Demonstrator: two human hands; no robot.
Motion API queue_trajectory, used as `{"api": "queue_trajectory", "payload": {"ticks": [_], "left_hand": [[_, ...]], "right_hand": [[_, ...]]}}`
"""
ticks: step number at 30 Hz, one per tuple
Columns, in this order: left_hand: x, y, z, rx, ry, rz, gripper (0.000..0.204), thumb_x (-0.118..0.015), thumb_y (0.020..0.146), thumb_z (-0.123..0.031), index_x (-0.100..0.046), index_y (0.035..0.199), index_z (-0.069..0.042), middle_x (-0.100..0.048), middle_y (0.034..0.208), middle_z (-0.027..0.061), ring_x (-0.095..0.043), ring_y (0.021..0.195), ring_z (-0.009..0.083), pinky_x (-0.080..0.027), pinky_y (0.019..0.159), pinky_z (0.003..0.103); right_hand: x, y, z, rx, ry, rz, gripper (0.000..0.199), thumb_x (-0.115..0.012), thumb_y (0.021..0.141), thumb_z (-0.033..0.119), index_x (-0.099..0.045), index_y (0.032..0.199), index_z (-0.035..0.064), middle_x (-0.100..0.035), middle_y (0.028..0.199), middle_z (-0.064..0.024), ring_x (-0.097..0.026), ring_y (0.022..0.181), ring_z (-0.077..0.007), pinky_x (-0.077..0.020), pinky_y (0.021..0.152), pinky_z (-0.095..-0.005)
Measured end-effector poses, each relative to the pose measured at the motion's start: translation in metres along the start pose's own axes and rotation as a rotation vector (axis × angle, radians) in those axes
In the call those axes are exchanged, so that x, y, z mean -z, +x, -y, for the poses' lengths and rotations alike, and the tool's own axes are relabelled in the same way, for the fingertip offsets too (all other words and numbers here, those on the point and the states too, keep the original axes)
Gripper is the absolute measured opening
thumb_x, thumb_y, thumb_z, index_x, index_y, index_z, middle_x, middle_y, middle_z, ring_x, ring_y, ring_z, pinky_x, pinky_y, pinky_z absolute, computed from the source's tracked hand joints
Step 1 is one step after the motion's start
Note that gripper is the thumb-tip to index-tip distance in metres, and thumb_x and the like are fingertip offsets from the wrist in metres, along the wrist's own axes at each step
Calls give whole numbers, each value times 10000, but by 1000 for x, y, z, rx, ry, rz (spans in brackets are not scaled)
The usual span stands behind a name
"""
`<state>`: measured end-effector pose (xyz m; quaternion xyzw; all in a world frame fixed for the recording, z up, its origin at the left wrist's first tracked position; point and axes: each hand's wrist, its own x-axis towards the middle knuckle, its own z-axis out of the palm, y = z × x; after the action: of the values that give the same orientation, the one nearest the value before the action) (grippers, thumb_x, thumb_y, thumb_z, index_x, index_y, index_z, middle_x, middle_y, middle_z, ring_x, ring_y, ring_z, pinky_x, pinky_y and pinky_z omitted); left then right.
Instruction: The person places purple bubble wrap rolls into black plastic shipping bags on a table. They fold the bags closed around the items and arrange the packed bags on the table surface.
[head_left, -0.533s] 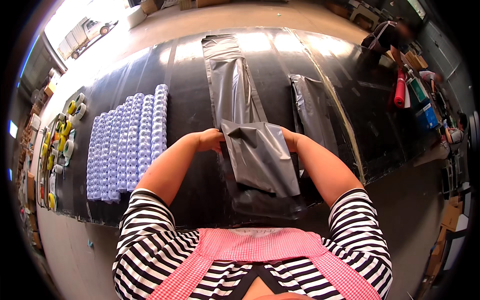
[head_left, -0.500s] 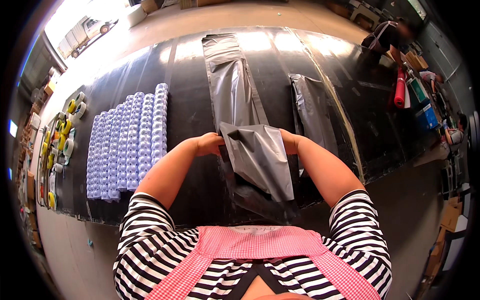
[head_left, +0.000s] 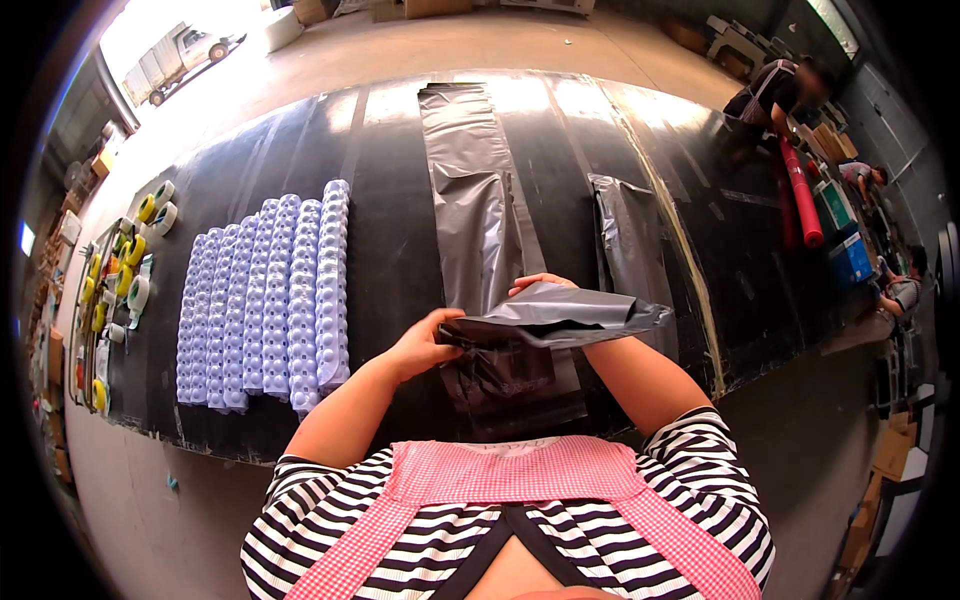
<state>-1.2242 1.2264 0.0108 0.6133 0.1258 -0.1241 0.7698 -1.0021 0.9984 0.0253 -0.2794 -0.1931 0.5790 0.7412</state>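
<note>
A silvery-grey plastic bag [head_left: 560, 310] is held above the black table, its folds spreading to the right. My left hand [head_left: 428, 345] pinches its left end. Beyond the bag's far edge shows part of my right hand [head_left: 543, 281], fingers together and pointing left against the bag; the bag covers that wrist and the thumb is hidden. Under and beyond my hands lies a long stack of flat grey bags [head_left: 470, 200]. Another folded grey bag [head_left: 630, 230] rests to the right of it.
Several lilac bubbled rolls [head_left: 265, 300] lie side by side on the black table [head_left: 390, 220] at left. Tape rolls [head_left: 125, 255] cluster at its left edge. A person [head_left: 780, 95] stands at the far right by a red roll [head_left: 800, 195]. A blue box [head_left: 852, 258] is nearby.
The bag has turned from hanging toward me to stretching rightward. My right hand has shifted left behind it, and my left hand has moved slightly nearer. The red roll appears longer.
</note>
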Motion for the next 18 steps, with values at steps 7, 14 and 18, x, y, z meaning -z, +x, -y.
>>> {"api": "queue_trajectory", "payload": {"ticks": [7,14,18], "left_hand": [[-58,-10,-134,-858,1012,-32,541,-826,668,-100,-622,1169,-93,-577,1247,105,-579,1116,318,-482,935,411],[3,88,-113,-366,-476,-331,104,-594,921,-72,-582,1008,-16,-660,923,44,-620,789,134,-520,787,289],[32,114,-96,-280,-461,-334,223,-658,923,-158,-588,1085,-21,-669,1028,73,-630,939,155,-512,856,340]], "right_hand": [[-5,11,-23,131,-119,-470,118,-544,876,105,-586,976,60,-624,936,-84,-643,829,-217,-554,787,-353],[-39,29,29,131,-117,-584,197,-516,894,150,-599,1057,75,-631,1023,-33,-608,971,-159,-506,870,-352],[-31,69,68,189,-300,-543,382,-670,879,205,-581,1210,36,-622,1158,-105,-575,1110,-200,-446,974,-356]]}}
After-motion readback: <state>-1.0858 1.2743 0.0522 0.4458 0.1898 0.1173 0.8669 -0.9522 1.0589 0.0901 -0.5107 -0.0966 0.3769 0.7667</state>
